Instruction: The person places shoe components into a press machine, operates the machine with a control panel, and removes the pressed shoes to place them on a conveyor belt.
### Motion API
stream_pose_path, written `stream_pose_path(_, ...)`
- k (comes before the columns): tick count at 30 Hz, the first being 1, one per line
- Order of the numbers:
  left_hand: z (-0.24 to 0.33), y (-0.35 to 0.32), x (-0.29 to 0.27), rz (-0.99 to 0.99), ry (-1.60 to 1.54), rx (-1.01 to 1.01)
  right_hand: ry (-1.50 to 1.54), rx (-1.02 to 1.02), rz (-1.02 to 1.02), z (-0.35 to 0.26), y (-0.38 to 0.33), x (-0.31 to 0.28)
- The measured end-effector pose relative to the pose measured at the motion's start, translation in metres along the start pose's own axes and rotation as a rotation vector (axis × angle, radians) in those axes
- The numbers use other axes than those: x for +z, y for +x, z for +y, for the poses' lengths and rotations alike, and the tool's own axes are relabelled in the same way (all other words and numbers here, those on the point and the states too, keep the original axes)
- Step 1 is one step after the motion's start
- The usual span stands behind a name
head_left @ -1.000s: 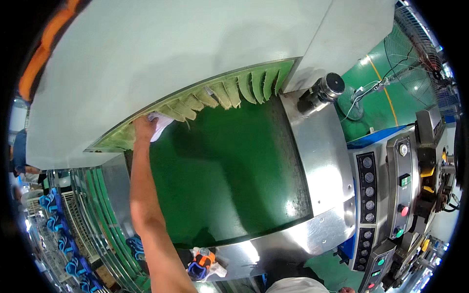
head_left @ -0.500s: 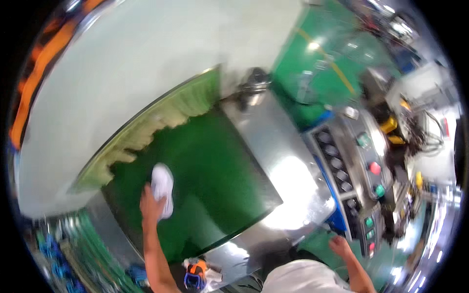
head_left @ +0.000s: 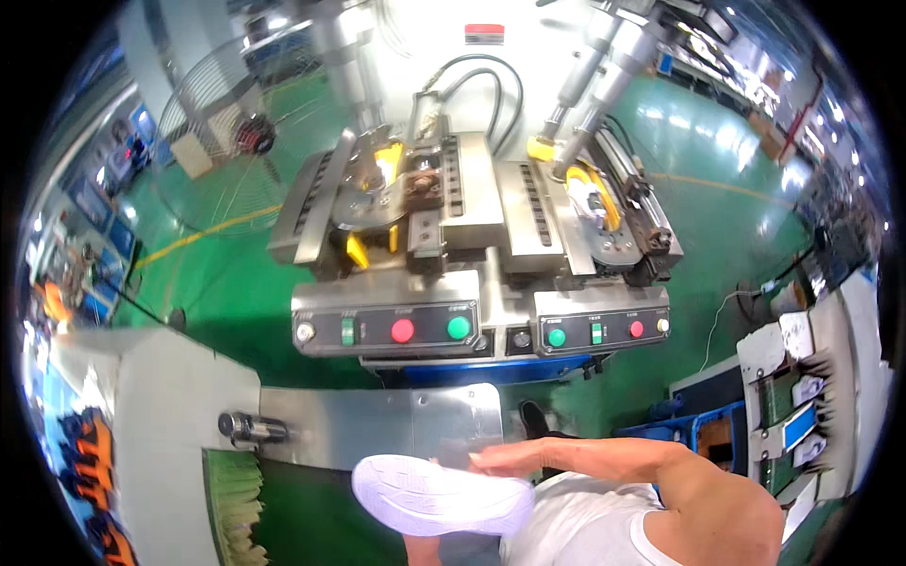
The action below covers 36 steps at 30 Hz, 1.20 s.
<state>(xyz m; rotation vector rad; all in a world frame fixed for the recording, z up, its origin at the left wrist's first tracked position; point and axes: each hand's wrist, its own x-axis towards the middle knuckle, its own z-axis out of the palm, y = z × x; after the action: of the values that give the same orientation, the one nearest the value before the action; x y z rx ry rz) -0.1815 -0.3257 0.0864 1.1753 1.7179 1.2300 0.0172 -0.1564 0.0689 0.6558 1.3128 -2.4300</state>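
A white shoe [head_left: 439, 495] is held up in front of my body, its pale sole turned towards me and its toe pointing left. My left hand [head_left: 422, 549] comes up from below and is mostly hidden behind the shoe, with only the wrist part showing; the shoe rests in its grip. Along the shoe's far edge my right hand [head_left: 505, 458] lies with fingers closed against it. A dark blurred patch shows just beyond those fingertips, and I cannot tell what it is.
Ahead stands a two-station machine with a left control panel [head_left: 396, 325] and a right control panel [head_left: 604, 328]. A metal ledge [head_left: 377, 420] borders the green conveyor belt [head_left: 311, 509] at lower left, beside a bristled curtain [head_left: 236, 509]. Blue crates [head_left: 698, 424] are at right.
My view has swung right, from the conveyor to the machine. The white shoe has come up off the belt in my left hand, and my right hand has moved from my side to the shoe.
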Motion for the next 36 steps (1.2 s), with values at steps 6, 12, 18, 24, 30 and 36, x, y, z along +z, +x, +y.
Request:
stream_pose_path(6,0.184,0.136,0.105,-0.006,-0.787,0.110,0.489,-0.588,0.040,-0.032,-0.121,-0.045)
stream_pose_path(12,0.254,0.211,0.248,-0.613,-0.768,0.229,0.640,-0.887,0.131,-0.013,-0.250,-0.121)
stream_pose_path(18,0.254,0.356,0.413,-0.650,-0.448,0.198,0.651,-0.976,0.798,-0.004,-0.345,-0.155)
stream_pose_path(24,0.211,0.492,0.533,-0.105,0.200,0.165,0.952,-0.972,1.114,0.049,-0.370,-0.148)
stream_pose_path(30,0.173,0.540,0.584,-0.009,0.521,0.265,0.957,-0.991,1.326,0.054,-0.375,-0.142)
stream_pose_path(36,0.223,0.537,0.527,-0.198,0.245,0.170,0.676,-0.967,1.505,0.017,-0.372,-0.182)
